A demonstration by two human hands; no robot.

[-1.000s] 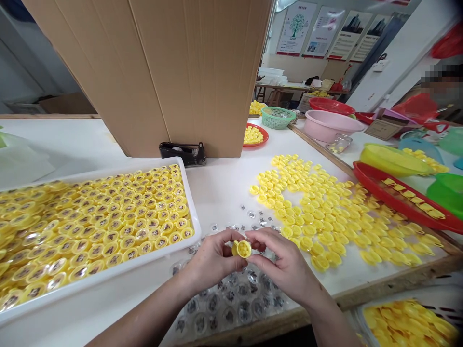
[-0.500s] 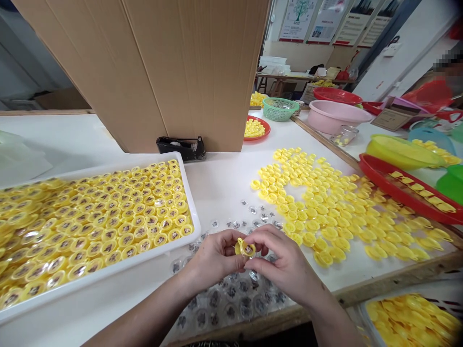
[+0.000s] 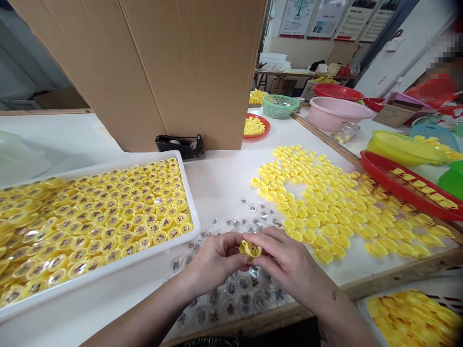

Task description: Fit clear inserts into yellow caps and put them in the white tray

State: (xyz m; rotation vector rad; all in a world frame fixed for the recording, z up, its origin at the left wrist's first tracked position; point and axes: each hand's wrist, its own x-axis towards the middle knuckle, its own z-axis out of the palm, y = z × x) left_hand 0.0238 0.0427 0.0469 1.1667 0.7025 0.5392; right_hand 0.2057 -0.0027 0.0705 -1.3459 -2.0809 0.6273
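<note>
The left hand (image 3: 213,266) and right hand (image 3: 289,262) close their fingers on one yellow plastic cap (image 3: 251,249), held above the worktop (image 3: 224,183) near its front edge. Its round face tilts upward; its side tab points left. Clear plastic blisters (image 3: 230,288) lie beneath, too many to count.

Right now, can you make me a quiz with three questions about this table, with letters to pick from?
1. Where is the tape dispenser?
A) At the foot of the cardboard box
B) In the pink basin
C) On the red tray

2. What colour is the basket?
A) Blue
B) Green
C) Red

3. Where is the yellow cap?
A) In the white tray
B) On the red plate
C) Between the left hand and right hand

Answers:
1. A, it sits against the cardboard box's bottom edge.
2. B, its mesh looks green.
3. C, fingers of both hands grip it.
</note>
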